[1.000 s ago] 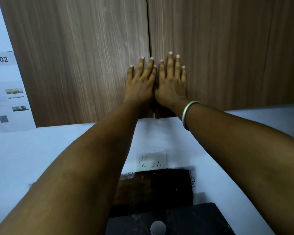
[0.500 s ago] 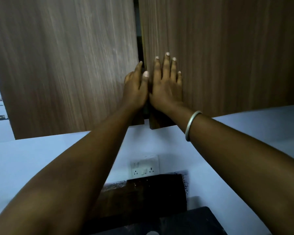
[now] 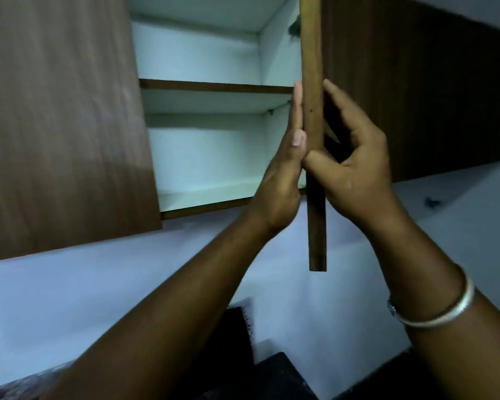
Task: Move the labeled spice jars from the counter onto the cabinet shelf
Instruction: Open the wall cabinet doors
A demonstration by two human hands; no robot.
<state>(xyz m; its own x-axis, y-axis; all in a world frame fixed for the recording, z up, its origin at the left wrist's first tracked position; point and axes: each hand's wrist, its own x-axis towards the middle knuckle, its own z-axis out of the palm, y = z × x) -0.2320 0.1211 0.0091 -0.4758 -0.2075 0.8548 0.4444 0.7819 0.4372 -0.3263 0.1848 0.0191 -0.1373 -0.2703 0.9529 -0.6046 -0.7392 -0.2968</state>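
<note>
The hands are meeting at the edge of the right cabinet door (image 3: 315,168), which is standing edge-on toward the camera. The left hand (image 3: 283,180) is lying flat and unclenched against the door's left face, fingers (image 3: 297,111) pointing up. The right hand (image 3: 355,168) is gripping the door, thumb across the edge and fingers curling behind. A bangle (image 3: 445,310) is circling the right wrist. Left of the door, the cabinet shelf (image 3: 214,87) is showing inside the white interior, and farther left the other door (image 3: 64,125) is hanging open. No spice jars are appearing in view.
</note>
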